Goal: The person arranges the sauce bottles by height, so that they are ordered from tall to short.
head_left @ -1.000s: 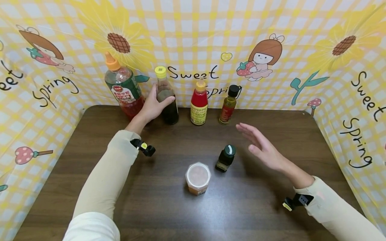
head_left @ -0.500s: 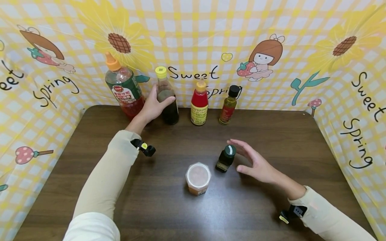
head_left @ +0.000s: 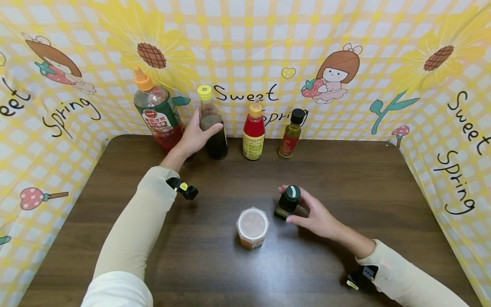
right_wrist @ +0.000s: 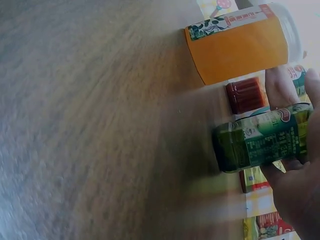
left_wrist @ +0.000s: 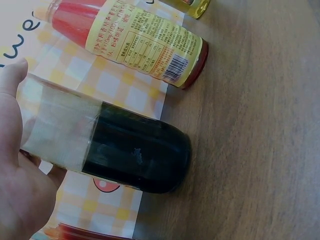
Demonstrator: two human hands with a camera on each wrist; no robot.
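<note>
At the back of the table, my left hand [head_left: 193, 137] grips the upper part of a yellow-capped bottle of dark sauce [head_left: 218, 143], which stands upright. The left wrist view shows the thumb on one side of this dark sauce bottle [left_wrist: 135, 147] and fingers on the other. Toward the middle right, my right hand [head_left: 316, 216] has its fingers curled behind a small dark green bottle [head_left: 285, 204], its thumb at the near side. In the right wrist view the green bottle [right_wrist: 265, 137] has a green label; its cap is out of sight.
A big ketchup bottle [head_left: 155, 113] stands left of the left hand. A red sauce bottle [head_left: 253, 136] and a black-capped oil bottle [head_left: 290, 136] line the back. A white-lidded jar [head_left: 252, 226] of orange contents sits near the green bottle. Patterned cloth [head_left: 245, 38] walls the table.
My right hand has moved left and nearer the front, from beside the oil bottle to the green bottle, and its fingers have come round it. My left hand has stayed where it was.
</note>
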